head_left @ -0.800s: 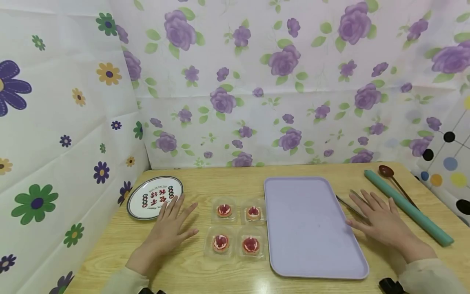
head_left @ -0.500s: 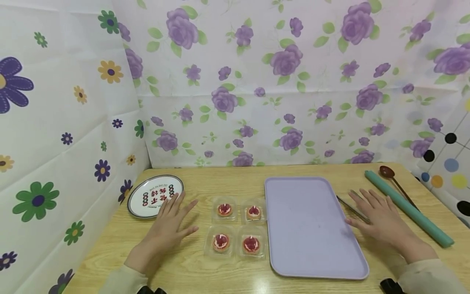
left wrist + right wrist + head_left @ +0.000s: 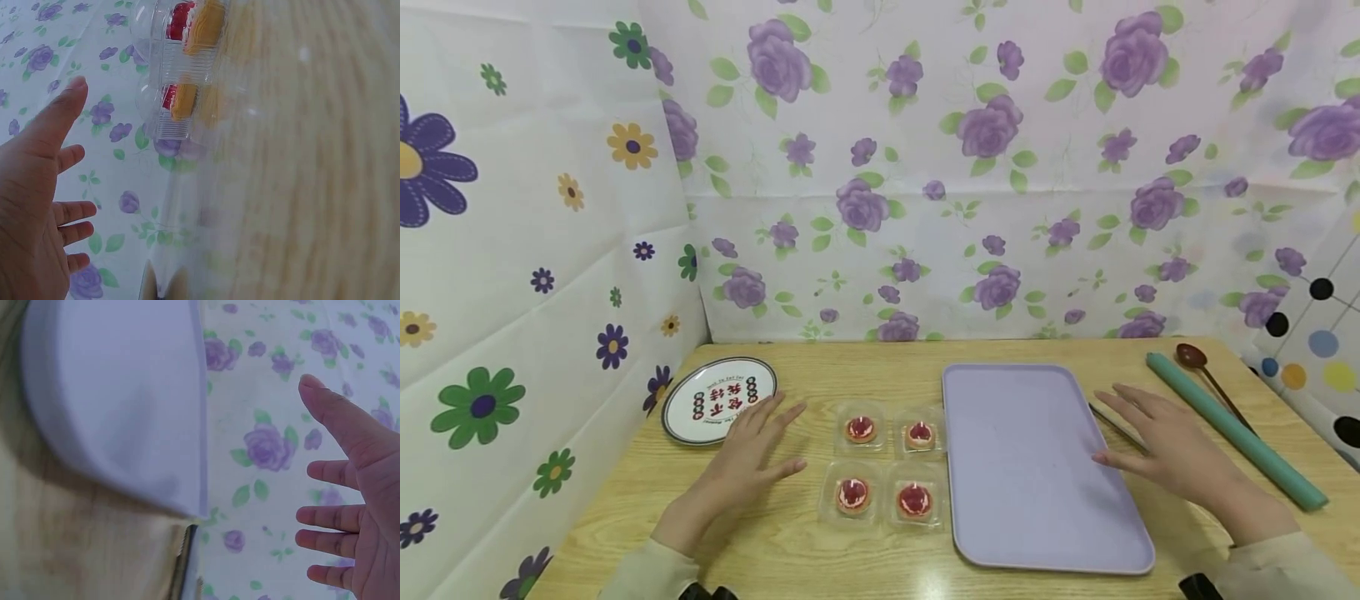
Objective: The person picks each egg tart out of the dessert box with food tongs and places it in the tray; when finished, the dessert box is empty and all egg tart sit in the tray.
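My left hand point(image 3: 737, 458) hovers over the table between a white oval plate point(image 3: 707, 421) with red lettering and several small tarts in clear plastic packs. Its fingers are spread and hold nothing. Two tarts point(image 3: 860, 429) point(image 3: 920, 434) lie in the back row and two point(image 3: 852, 495) point(image 3: 914, 501) in the front. Above the right edge of a lilac tray point(image 3: 1037, 467), my right hand point(image 3: 1176, 446) is also spread, holding nothing. Partly hidden beneath it lies a thin metal utensil point(image 3: 1117, 426), its kind unclear. Both wrist views show straight, parted fingers.
Right of the right hand lie a rolled teal mat point(image 3: 1240, 433) and a dark brown spoon point(image 3: 1213, 379). Flowered cloth point(image 3: 880, 167) hangs behind the wooden table point(image 3: 820, 367), and another patterned cloth point(image 3: 550, 333) stands along the left.
My right hand has lifted a little and shifted slightly left toward the tray, covering more of the metal utensil. The left hand has barely moved. Objects on the table stay in place.
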